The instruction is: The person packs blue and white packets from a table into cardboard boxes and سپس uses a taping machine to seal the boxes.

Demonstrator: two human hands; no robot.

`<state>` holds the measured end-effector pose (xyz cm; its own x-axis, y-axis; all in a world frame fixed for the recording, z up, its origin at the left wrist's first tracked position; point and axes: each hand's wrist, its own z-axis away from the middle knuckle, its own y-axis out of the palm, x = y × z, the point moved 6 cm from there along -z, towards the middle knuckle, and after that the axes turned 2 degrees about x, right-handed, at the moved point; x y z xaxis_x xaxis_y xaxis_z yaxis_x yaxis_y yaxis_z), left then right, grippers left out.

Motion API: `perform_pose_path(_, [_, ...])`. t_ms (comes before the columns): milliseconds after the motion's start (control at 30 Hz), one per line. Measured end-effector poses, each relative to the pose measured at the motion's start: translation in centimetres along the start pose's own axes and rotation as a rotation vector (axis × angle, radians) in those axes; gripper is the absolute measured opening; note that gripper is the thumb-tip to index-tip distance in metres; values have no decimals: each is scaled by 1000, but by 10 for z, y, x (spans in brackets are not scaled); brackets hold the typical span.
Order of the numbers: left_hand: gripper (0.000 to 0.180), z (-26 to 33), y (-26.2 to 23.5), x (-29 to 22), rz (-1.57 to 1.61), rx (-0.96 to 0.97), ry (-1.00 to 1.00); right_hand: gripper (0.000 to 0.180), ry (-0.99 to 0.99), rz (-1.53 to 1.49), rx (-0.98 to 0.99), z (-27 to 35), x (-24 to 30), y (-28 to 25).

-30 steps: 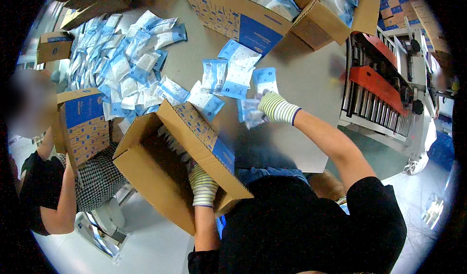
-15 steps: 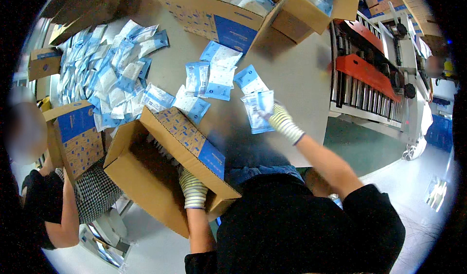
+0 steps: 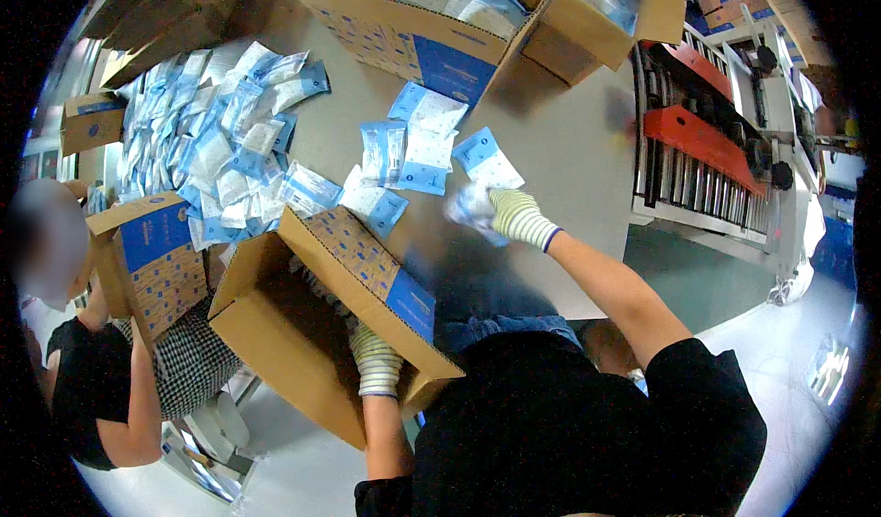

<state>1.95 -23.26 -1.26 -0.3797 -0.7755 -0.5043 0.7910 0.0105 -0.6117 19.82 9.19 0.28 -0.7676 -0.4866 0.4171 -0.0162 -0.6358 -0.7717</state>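
My right hand [image 3: 521,216], in a striped knit glove, grips a blue-and-white plastic packet [image 3: 470,207] over the table; the packet is smeared by motion. Just behind it a second packet [image 3: 488,159] lies flat. Inside an open cardboard box [image 3: 284,333], tilted at the table's near edge, is my left hand [image 3: 374,361] in a matching glove. The box's printed wall hides its fingers. Several packets [image 3: 418,141] lie side by side on the table beyond the box, left of my right hand.
A large heap of packets [image 3: 229,141] covers the table's left. Open boxes [image 3: 404,35] with packets stand at the back. At the right is a roller conveyor [image 3: 702,173] with red guards. A co-worker [image 3: 96,379] at the left is beside another box [image 3: 156,260].
My right hand has moved slightly left with the packet, which now looks tilted and blurred. My left hand remains in the box. The whole view has shifted a little.
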Motion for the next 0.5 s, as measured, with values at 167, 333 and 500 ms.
perform_pose_path(167, [40,-9,6,-7,-52,98,52,62,207,-283,-297,-89,26,24])
perform_pose_path(333, [47,0,-12,-35,-221,148,-17,55,270,-172,-238,-76,53,-22])
perform_pose_path(500, [49,-1,5,-4,292,82,-56,58,-74,354,28,1,62,-26])
